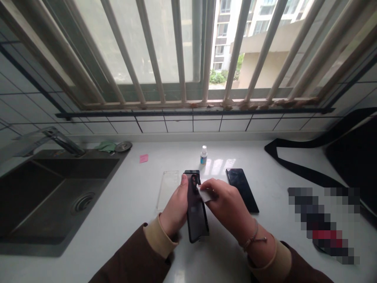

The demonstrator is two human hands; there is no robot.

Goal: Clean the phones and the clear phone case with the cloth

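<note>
Your right hand pinches a small white wipe between the thumb and the first fingers, and the tip of this wipe comes to the right side of the camera lenses; whether it touches the glass, I cannot tell. Your left hand holds the phone from its left edge, with the thumb lying along the upper part of that edge; the other fingers of this hand are hidden behind, so I cannot tell how they are placed. The phone is between your two hands, with its dark back toward you. Its long axis runs away from your body, the lens end being the farther one and leaning slightly to the left. From the right fingertips the lenses lie just to the left, and this is the relation which matters most: the right hand is the nearer one to them, while the left hand grips lower on the opposite edge. Around the hands, on the white counter, a clear case lies beyond the left hand, a dark flat device lies beyond the right one, and a small white bottle stands upright past the phone.
</note>
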